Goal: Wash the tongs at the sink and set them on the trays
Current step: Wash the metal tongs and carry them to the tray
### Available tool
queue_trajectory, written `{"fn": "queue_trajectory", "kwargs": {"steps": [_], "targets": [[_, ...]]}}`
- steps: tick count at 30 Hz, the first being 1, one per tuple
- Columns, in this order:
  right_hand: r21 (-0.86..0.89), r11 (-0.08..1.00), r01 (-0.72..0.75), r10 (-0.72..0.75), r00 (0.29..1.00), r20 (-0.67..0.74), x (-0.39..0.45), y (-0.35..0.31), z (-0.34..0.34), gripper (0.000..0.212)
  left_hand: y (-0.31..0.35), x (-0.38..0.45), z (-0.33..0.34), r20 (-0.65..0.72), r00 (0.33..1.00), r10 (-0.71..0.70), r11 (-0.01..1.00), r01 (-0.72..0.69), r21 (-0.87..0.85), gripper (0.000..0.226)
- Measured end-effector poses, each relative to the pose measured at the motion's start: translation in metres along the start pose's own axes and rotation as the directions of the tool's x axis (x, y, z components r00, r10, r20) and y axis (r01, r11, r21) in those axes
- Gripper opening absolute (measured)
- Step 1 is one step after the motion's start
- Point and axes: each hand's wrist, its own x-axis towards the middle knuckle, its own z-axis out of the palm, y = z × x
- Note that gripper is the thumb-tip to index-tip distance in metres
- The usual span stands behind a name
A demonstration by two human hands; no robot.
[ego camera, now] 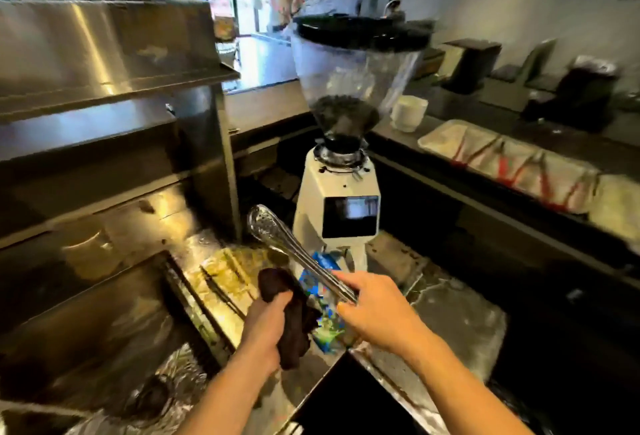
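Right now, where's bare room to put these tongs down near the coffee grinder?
Bare wet counter lies right of the grinder, up to the dark ledge. The trays on the far right counter already hold red-handled tongs. Left of the grinder is crowded: blue packet, a thin dark tool, then the sink.

white coffee grinder — beans in hopper — stands on counter.
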Motion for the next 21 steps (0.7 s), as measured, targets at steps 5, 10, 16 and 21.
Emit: {"fn": "queue_trajectory", "kwargs": {"steps": [5, 10, 16, 21], "targets": [[0.04, 0.999, -0.004, 0.005, 1.0, -0.026, -0.042, 0.067, -0.059, 0.063, -0.034, -0.019, 0.092, 0.164, 0.986, -0.029, 0.991, 0.007, 0.137, 0.025], [0.2, 0.965, -0.172, 0.204, 0.967, -0.153, -0.086, 0.13, -0.103, 0.051, -0.059, -0.045, 0.179, 0.329, 0.94, -0.094, 0.969, 0.01, 0.248, 0.02], [0.43, 0.856, -0.288, 0.444, 0.836, -0.323, -0.112, 0.173, -0.155, 0.023, -0.064, -0.084, 0.264, 0.463, 0.875, -0.142, 0.95, -0.011, 0.312, 0.017], [0.494, 0.772, -0.399, 0.603, 0.706, -0.372, -0.124, 0.201, -0.201, 0.027, -0.07, -0.111, 0.313, 0.576, 0.804, -0.15, 0.938, -0.068, 0.339, 0.015]]}}
